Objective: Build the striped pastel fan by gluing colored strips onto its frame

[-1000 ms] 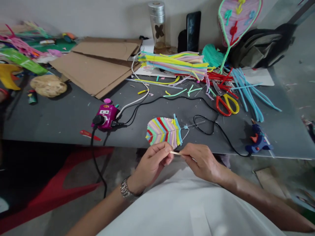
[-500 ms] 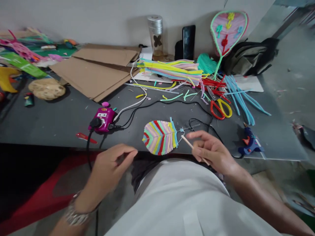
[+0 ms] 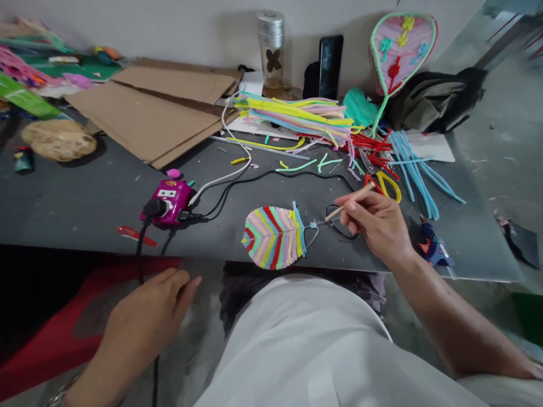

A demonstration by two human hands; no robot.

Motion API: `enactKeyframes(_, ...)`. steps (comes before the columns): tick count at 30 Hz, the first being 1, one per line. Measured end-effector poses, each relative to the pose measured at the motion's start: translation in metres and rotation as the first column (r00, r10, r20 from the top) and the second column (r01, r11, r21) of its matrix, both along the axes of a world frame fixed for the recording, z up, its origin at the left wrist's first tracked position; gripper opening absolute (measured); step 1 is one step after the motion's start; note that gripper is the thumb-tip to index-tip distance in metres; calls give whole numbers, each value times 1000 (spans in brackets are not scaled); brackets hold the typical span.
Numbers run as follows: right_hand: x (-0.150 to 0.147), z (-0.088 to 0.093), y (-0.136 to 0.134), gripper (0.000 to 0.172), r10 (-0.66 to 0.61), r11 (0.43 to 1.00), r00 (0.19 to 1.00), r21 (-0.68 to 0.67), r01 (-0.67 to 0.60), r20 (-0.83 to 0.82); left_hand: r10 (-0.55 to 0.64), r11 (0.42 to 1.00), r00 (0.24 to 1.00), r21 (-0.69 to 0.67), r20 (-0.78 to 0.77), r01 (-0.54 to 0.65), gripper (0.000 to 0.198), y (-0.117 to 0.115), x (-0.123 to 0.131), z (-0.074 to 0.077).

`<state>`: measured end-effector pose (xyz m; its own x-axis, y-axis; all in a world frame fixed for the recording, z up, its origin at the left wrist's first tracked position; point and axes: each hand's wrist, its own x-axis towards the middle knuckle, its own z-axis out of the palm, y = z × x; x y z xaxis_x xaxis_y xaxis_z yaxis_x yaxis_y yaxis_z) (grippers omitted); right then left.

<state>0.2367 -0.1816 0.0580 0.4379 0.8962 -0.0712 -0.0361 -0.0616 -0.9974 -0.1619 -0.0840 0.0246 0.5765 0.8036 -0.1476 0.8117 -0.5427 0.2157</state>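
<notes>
My right hand (image 3: pixel 369 220) pinches a thin wooden stick (image 3: pixel 354 199) between thumb and fingers, just above the table. The stick's lower tip is close to the wire end of a leaf-shaped piece (image 3: pixel 274 237) made of striped pipe cleaners in pink, yellow, red, green and blue. This piece lies flat near the front edge of the table, with blue strips at its right end. Off the table at the lower left hangs my left hand (image 3: pixel 148 308), its fingers curled in and nothing visible in them. Behind the right hand lie scissors (image 3: pixel 389 185) with red and yellow handles.
A blue glue gun (image 3: pixel 435 246) rests at the right front edge. A purple power socket (image 3: pixel 167 202) with black cables stands left. Farther back are bundled pipe cleaners (image 3: pixel 292 116), cardboard (image 3: pixel 148 118), a bottle (image 3: pixel 271 53), a phone (image 3: pixel 331 68) and a pipe-cleaner fan (image 3: pixel 403 53).
My right hand has moved up and away from the table edge, and the stick now slants the other way. The left hand has dropped down and left, away from the leaf-shaped piece.
</notes>
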Motion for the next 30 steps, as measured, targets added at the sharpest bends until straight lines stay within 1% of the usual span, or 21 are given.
enactKeyframes(1, 2, -2, 11, 37, 3, 1000, 1000, -19, -3, 20, -32, 997, 998, 72, 53, 28, 36, 1, 13, 1)
enactKeyframes(2, 4, -5, 23, 37, 14, 999, 999, -48, -12, 29, -91, 987, 985, 148, 147, 69, 29, 1, 28, 2)
enactKeyframes(4, 5, -13, 49, 31, 47, 989, 998, -139, -43, 28, -284, 942, 907, 267, 310, 204, 23, 0, 66, 1)
enactKeyframes(6, 5, -23, 74, 22, 81, 965, 996, -253, -70, 32, -435, 894, 814, 294, 385, 339, 23, -2, 106, -5)
enactKeyframes(8, 4, -32, 93, 19, 104, 934, 992, -351, -72, 73, -519, 852, 754, 316, 404, 417, 27, -4, 139, -13)
enactKeyframes(9, 3, -35, 101, 19, 115, 920, 989, -387, -69, 97, -541, 840, 741, 303, 397, 451, 30, -5, 152, -19)
enactKeyframes(11, 2, -40, 112, 23, 138, 901, 982, -427, -71, 127, -561, 827, 736, 273, 379, 491, 36, -5, 168, -29)
enactKeyframes(13, 0, -43, 117, 26, 179, 893, 976, -438, -108, 124, -572, 820, 735, 253, 365, 513, 43, -4, 172, -37)
enactKeyframes(15, -3, -44, 120, 26, 216, 888, 970, -436, -148, 111, -587, 810, 725, 256, 360, 528, 46, -2, 170, -41)
enactKeyframes(18, -6, -48, 121, 20, 191, 906, 978, -399, -145, 79, -591, 806, 723, 254, 358, 534, 43, 1, 168, -39)
enactKeyframes(20, -7, -50, 119, 14, 153, 937, 985, -328, -118, 84, -586, 811, 731, 244, 351, 532, 42, 2, 168, -36)
enactKeyframes(21, -5, -51, 117, 13, 137, 957, 983, -272, -101, 119, -584, 811, 733, 243, 348, 532, 42, 2, 169, -35)
enactKeyframes(23, -2, -52, 112, 14, 121, 985, 963, -149, -86, 240, -590, 807, 730, 250, 344, 535, 43, 2, 170, -34)
enactKeyframes(24, 1, -52, 109, 14, 126, 989, 946, -107, -97, 298, -594, 805, 728, 253, 342, 537, 43, 2, 171, -34)
enactKeyframes(25, 3, -50, 107, 14, 149, 988, 927, -99, -122, 344, -594, 804, 728, 254, 341, 537, 44, 2, 171, -34)
enactKeyframes(26, 5, -48, 104, 13, 189, 980, 907, -124, -153, 377, -592, 806, 732, 251, 338, 536, 44, 2, 171, -35)
enactKeyframes(28, 6, -43, 101, 14, 288, 951, 862, -233, -205, 418, -586, 811, 737, 241, 337, 534, 45, 1, 171, -36)
enactKeyframes(30, 4, -37, 100, 18, 369, 914, 800, -341, -220, 473, -580, 814, 739, 233, 342, 532, 46, 1, 170, -36)
